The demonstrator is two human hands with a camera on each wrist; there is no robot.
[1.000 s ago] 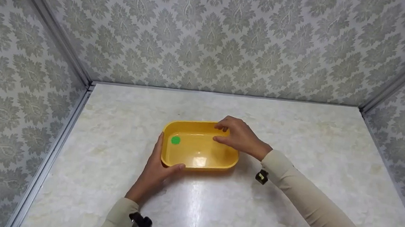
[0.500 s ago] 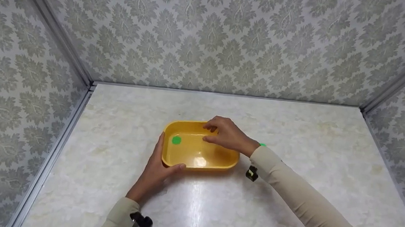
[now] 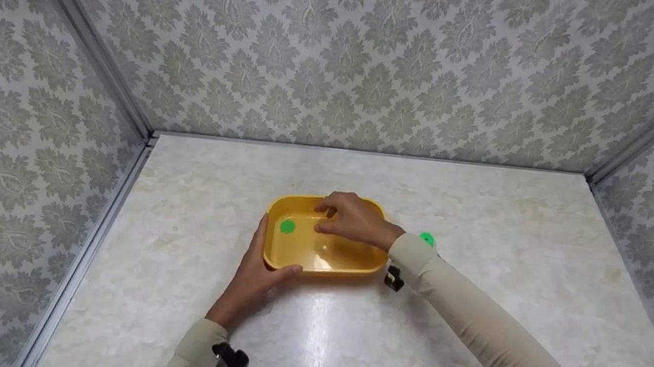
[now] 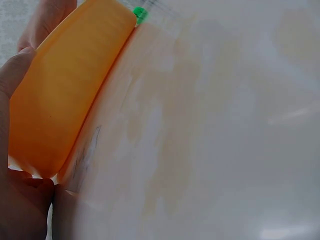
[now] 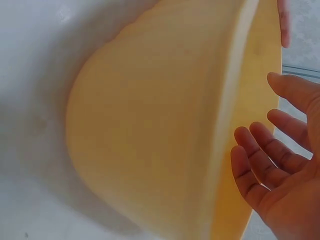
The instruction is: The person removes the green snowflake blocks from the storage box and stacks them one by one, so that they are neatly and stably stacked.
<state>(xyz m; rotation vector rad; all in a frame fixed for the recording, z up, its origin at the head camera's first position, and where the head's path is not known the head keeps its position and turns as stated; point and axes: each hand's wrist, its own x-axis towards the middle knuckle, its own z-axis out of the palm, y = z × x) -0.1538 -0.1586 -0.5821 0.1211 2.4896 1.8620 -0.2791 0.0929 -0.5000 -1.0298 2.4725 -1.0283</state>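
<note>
A yellow plastic tub (image 3: 319, 258) with rounded corners rests on the table. My left hand (image 3: 257, 270) grips its near left corner, the thumb over the front rim and the fingers along the left side. In the left wrist view the thumb lies on the rim of the tub (image 4: 70, 75). A small green round piece (image 3: 287, 226) lies on the tub's floor at the left. Over the tub's right half hovers my right hand (image 3: 354, 218), fingers loosely bent and apart. The right wrist view shows that hand (image 5: 285, 170) holding nothing. To the tub's right sits a green disc (image 3: 426, 238) with small dark marks.
A pale marbled table (image 3: 180, 192) spreads around the tub. Patterned walls (image 3: 340, 57) stand behind it and at both sides, with metal framing (image 3: 82, 255) along the left edge. Each wrist carries a small black device.
My right hand has moved left over the tub, and the green disc on the table has come into view behind the wrist. The left hand keeps its grip on the tub.
</note>
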